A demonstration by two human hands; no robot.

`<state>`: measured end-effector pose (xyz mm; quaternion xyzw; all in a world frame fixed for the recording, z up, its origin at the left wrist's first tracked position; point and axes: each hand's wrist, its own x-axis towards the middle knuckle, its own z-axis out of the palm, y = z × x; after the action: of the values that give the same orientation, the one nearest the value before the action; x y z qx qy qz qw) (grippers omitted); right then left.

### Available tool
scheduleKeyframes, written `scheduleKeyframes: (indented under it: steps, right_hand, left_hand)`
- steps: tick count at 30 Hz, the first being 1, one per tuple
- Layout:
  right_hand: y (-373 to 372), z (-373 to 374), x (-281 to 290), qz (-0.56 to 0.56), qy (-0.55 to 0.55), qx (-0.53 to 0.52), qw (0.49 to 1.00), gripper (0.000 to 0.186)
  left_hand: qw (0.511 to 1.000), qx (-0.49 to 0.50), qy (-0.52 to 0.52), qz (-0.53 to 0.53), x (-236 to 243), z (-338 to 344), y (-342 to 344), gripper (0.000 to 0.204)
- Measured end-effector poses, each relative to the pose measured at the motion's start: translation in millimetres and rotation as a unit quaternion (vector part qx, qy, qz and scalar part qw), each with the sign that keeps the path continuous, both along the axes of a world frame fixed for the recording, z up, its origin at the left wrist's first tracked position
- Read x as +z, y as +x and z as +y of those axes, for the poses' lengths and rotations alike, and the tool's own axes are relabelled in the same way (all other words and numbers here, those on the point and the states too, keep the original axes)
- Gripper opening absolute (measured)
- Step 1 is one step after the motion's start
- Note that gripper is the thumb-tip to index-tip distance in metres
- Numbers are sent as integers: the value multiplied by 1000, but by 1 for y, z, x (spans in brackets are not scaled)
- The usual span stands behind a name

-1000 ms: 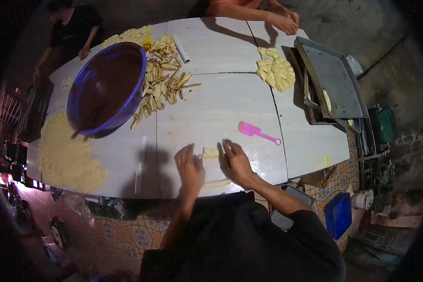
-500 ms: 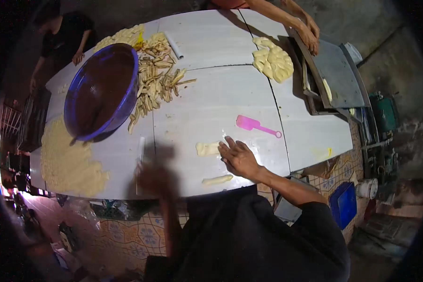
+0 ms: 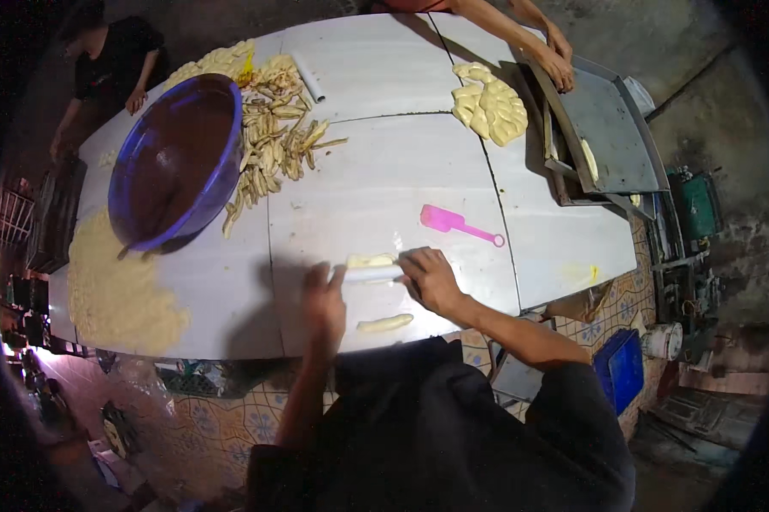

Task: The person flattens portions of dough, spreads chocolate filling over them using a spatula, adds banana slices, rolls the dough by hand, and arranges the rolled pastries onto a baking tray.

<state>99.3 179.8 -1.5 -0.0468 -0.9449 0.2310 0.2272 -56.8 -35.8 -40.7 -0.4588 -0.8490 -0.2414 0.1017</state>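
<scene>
A smooth white rolling pin [image 3: 372,274] lies across the near edge of a flattened piece of dough [image 3: 371,259] on the white table. My left hand [image 3: 323,303] grips the pin's left end with its fingers curled. At the other end, my right hand [image 3: 433,279] has its fingers bent over the pin, partly hiding that end and the dough's right side. Closer to me rests a thin roll of dough [image 3: 385,323], touched by neither hand. A pink scoop [image 3: 442,218] lies beyond my right hand.
A large purple basin [image 3: 205,215] stands at left, beside banana-like strips [image 3: 269,149] and spread flour [image 3: 128,299]. A second white rod [image 3: 308,77] lies behind. Dough pieces [image 3: 491,111] sit far right, near a metal tray [image 3: 619,128] and a co-worker's hands [image 3: 557,64]. Another person stands far left.
My left hand, blurred earlier, has come right and forward with the rolling pin, which now lies over the dough. My right hand has gone from the dough to the pin's end.
</scene>
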Motion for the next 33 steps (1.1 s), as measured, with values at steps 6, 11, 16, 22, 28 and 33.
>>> scheduleKeyframes:
  steps: [6,11,16,22,28,33]
  right_hand:
    - [45,-7,-4,-2,-16,37,999,39]
    - [-22,9,-1,-47,85,-121,988,33]
    - [-67,44,9,-91,69,-218,969,32]
    - [-53,108,19,-58,4,-267,962,32]
    - [-5,110,17,-205,84,-166,961,19]
    - [-23,133,3,-171,-141,-174,959,15]
  left_hand:
    - [985,-65,-75,-142,21,-31,29,58]
    - [971,44,-226,-60,62,57,11,72]
    - [982,119,-147,27,33,137,-61,62]
    - [971,112,132,-162,42,168,-95,76]
    - [977,-170,-109,-69,60,94,-57,78]
    - [991,84,55,-87,56,26,-59,69]
